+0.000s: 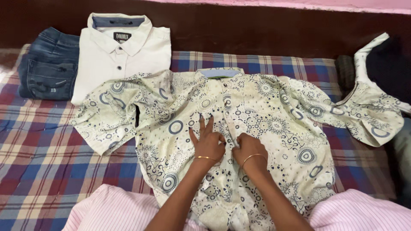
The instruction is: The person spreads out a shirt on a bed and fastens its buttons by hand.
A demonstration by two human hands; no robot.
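— While both your hands sit at the middle of the patterned shirt [239,124], tell me what each one has got

— Your left hand [208,143] lies mostly flat on the cloth, two fingers stretched toward the collar, gripping nothing; it only presses. Your right hand [249,149] is curled, fingertips pinched at the button strip just beside the left; whether it has a button or only a fold of fabric, I cannot tell

— And the shirt itself?

— It lies front up on the checked bedsheet [38,141], collar far from you, hem near your lap, one sleeve spread to the left, the other to the right over a dark garment [387,64]. Far left sit a folded white shirt [120,55] and folded jeans [49,64], well apart from your hands

— How do you judge it handles?

— Light, thin, soft and limp, I would say; it wrinkles and slides easily on the sheet. Take it by the button strip, the shoulder seams or the collar, where doubled cloth gives firmer hold
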